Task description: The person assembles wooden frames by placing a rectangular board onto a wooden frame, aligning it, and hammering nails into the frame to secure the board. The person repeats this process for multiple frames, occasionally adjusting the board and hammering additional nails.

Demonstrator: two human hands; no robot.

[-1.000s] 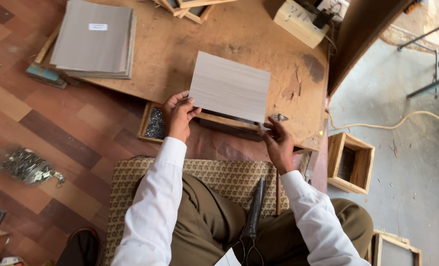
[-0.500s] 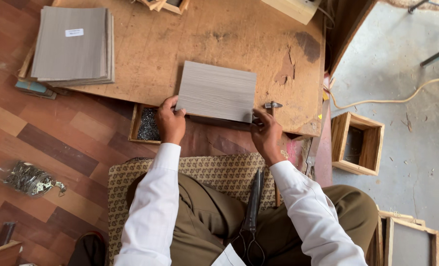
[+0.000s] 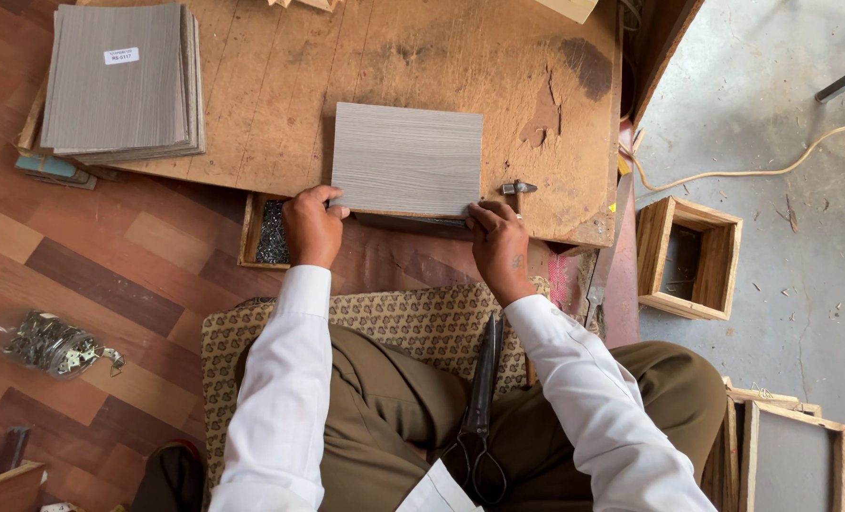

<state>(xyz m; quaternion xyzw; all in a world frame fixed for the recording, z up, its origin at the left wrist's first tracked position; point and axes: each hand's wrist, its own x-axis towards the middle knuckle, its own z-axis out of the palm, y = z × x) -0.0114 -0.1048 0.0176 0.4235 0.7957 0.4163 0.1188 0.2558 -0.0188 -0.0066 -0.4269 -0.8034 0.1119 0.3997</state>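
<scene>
- The laminate sheet (image 3: 406, 158) is showing a matt grey wood-grain finish.
- The table (image 3: 280, 85) is looking like rough, stained plywood.
- The scissors (image 3: 480, 408) are appearing dark, dull metal.

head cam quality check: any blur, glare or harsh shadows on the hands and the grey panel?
Head view: sharp overall, no motion blur on the left hand or right hand; light is soft and even, with no glare on the grey panel; only a narrow dark shadow under the panel's near edge; the concrete floor reads brighter but not blown out.
</scene>
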